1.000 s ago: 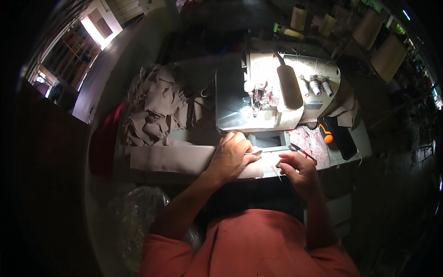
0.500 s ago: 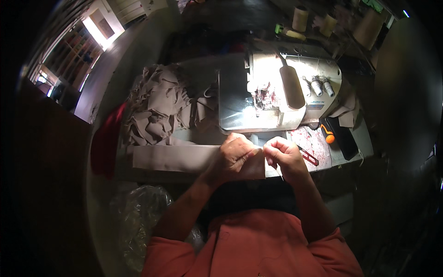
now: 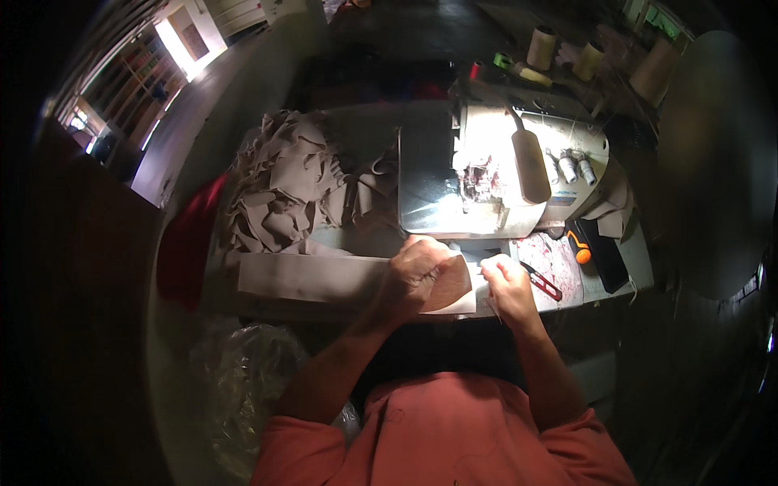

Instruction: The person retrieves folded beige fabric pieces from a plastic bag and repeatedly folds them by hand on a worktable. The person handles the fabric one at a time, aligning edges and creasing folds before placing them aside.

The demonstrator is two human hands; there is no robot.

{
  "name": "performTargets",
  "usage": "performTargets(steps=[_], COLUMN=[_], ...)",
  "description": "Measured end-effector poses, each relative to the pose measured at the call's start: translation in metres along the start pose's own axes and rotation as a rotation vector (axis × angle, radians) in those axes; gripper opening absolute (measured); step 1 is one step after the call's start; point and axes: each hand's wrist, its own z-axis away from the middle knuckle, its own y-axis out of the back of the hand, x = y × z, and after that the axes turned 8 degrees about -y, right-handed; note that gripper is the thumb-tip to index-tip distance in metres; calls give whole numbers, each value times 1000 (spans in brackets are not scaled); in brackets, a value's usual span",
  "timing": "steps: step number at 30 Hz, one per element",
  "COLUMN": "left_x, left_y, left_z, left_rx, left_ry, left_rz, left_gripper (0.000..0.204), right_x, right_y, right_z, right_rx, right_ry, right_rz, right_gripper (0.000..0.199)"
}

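A long pale beige fabric strip (image 3: 312,277) lies along the front of the sewing table. My left hand (image 3: 413,271) is closed on it near its right end, where a corner is folded up beside the fingers. Just right of that end, and apart from it, my right hand (image 3: 508,285) is closed in a pinch. A thin pale line shows below its fingers; what they hold is too small to make out. Behind both hands stands a lit sewing machine (image 3: 579,206) with a dark shiny plate (image 3: 425,182) on its left.
Many beige fabric pieces (image 3: 288,182) are heaped at the left, beside red cloth (image 3: 190,243). Right of my right hand lie a red-handled cutter (image 3: 545,285), an orange-ended tool (image 3: 583,256) and a black phone-like slab (image 3: 604,255). Thread cones (image 3: 541,49) stand behind. A clear plastic bag (image 3: 251,381) hangs below.
My right hand has drawn away to the right from my left hand, and its fingers have closed further. The fabric's right end is now folded up by my left hand. The view has shifted slightly.
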Motion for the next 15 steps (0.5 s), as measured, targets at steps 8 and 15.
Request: performTargets(steps=[8,15], left_x=[62,-18], left_y=[30,136], left_z=[24,71], left_rx=[-137,1100], left_ry=[124,320], left_rz=[-54,1103], left_gripper=[25,54], right_x=[-80,-57], right_y=[-32,-20], right_z=[18,30], right_rx=[-108,-161], right_ry=[226,-37], right_rz=[84,-465], right_gripper=[9,12])
